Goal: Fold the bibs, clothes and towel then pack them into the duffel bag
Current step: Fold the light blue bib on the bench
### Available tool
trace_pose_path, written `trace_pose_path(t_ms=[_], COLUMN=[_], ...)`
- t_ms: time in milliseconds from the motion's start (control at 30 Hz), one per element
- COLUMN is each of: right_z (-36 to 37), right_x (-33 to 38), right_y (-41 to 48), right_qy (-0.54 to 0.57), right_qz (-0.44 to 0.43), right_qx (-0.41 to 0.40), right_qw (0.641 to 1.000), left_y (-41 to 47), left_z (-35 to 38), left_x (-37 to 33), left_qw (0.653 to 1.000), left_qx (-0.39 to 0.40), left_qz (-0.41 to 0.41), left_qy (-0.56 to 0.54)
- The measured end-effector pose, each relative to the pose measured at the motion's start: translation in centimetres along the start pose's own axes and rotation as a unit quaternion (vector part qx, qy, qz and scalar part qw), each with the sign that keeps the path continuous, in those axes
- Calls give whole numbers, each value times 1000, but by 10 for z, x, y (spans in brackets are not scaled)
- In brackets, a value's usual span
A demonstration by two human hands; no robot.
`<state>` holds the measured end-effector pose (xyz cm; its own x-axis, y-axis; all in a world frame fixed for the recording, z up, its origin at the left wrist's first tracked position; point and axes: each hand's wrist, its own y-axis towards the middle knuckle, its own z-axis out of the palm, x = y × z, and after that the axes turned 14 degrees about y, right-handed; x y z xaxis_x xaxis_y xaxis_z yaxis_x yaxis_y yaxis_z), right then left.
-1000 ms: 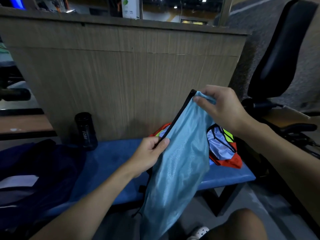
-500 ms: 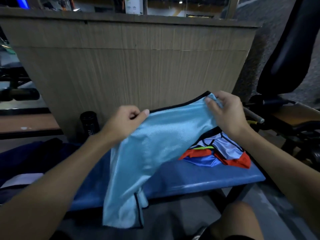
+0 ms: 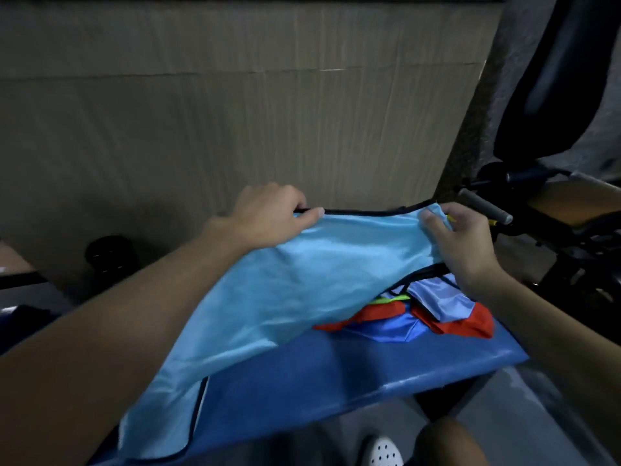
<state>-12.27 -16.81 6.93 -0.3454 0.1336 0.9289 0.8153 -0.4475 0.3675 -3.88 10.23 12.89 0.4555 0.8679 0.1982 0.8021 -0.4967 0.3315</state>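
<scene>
A light blue bib (image 3: 285, 297) with black trim is stretched out over the blue padded bench (image 3: 369, 375). My left hand (image 3: 268, 220) pinches its far edge on the left. My right hand (image 3: 460, 243) pinches the far right corner. The bib's lower end hangs over the bench's front edge. Under its right side lies a pile of other bibs (image 3: 433, 314) in red, blue, pale blue and yellow-green. The dark duffel bag (image 3: 23, 317) shows only as a sliver at the far left edge.
A black bottle (image 3: 109, 255) stands at the back left of the bench, against a tall wooden panel (image 3: 235, 112). Gym equipment with a black padded seat (image 3: 554, 79) and a grey handle (image 3: 484, 206) crowds the right side. My knee and a white shoe (image 3: 386, 452) sit below the bench.
Both hands spread the bib from a vertical hang into a wide sheet and lowered it toward the bench. The camera tilted down and moved closer.
</scene>
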Motion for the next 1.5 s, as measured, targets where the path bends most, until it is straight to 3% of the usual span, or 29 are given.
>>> trace_pose_path(t_ms=[233, 367, 533, 767, 967, 1233, 1500], right_z=[-59, -70, -73, -66, -36, 79, 203], right_x=[-97, -144, -163, -140, -107, -109, -156], right_y=[69, 87, 83, 68, 32, -35, -98], right_qy=[-169, -280, -298, -367, -355, -225, -155], right_qz=[17, 53, 90, 25, -47, -65, -45], right_qx=[-10, 15, 20, 7, 26, 181, 330], right_qw=[985, 958, 950, 930, 933, 955, 930], left_y=[69, 87, 88, 72, 28, -80, -183], left_z=[145, 196, 213, 190, 150, 154, 206], left_x=[-88, -117, -128, -124, -99, 6, 83], left_qw=[987, 975, 971, 972, 974, 951, 929], left_qx=[85, 70, 28, -29, -24, 37, 80], left_qz=[-37, -24, -65, -28, -58, -201, -276], left_qy=[-129, -211, -230, -233, -218, -232, -234])
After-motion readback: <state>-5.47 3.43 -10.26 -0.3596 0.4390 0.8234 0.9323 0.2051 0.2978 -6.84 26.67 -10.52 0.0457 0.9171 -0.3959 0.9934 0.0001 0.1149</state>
